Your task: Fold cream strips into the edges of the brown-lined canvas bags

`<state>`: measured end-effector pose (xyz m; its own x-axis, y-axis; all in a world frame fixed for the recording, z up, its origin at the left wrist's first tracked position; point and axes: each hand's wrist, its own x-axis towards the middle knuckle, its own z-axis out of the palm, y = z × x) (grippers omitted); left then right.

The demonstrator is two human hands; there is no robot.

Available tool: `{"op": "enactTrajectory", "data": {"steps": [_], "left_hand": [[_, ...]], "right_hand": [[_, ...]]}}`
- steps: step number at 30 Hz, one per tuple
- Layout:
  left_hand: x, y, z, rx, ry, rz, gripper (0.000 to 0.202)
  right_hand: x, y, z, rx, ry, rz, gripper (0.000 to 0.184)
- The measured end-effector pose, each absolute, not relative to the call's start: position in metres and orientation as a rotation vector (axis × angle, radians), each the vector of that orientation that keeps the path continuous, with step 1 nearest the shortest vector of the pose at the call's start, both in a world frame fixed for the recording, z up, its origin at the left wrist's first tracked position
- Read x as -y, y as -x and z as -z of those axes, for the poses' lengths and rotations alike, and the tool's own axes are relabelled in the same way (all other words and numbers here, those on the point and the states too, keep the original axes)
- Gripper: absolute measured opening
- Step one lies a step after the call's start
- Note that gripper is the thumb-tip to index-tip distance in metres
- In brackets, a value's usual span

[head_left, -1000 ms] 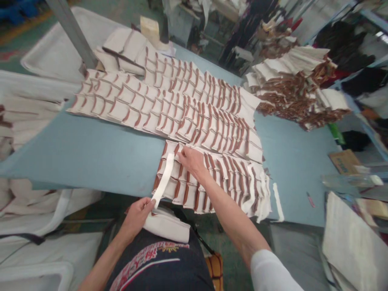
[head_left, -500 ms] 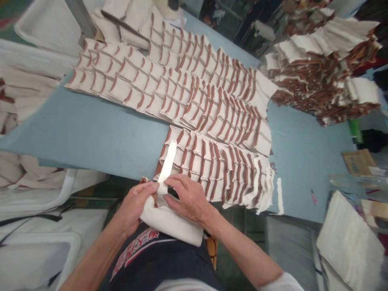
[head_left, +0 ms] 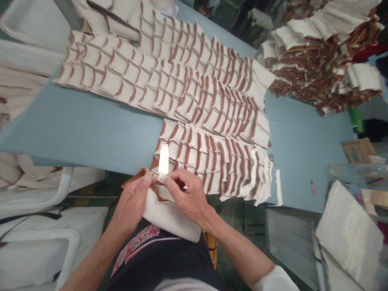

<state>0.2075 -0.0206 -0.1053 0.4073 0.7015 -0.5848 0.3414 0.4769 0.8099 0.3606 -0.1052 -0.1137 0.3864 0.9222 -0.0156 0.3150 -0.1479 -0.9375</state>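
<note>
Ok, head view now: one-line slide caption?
Right fingers pinch a narrow white strip near cream, brown-edged fabric held by left fingers.

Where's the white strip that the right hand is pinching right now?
In the head view, just left of centre: the white strip juts from the right hand, beside the left hand.

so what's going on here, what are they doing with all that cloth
A person's left hand holds a cream cloth with brown edging close to the body, below the table edge. The right hand pinches the lower end of a white strip at the top of that cloth; whether the strip is attached can't be told. On the blue table lie overlapping rows of brown-edged cloth, with a pile of cloth at the far right.
</note>
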Motion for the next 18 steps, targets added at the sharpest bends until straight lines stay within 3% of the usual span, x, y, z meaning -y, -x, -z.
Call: {"op": "enactTrajectory", "data": {"steps": [6,18], "left_hand": [[0.031,-0.206,0.093,-1.209,-1.463,-0.319,0.039],[0.036,-0.201,0.098,-1.197,-1.530,-0.383,0.039]], "right_hand": [[0.101,-0.355,0.102,0.582,1.479,-1.249,0.030],[0.105,-0.357,0.100,0.709,1.482,-1.295,0.027]]}}
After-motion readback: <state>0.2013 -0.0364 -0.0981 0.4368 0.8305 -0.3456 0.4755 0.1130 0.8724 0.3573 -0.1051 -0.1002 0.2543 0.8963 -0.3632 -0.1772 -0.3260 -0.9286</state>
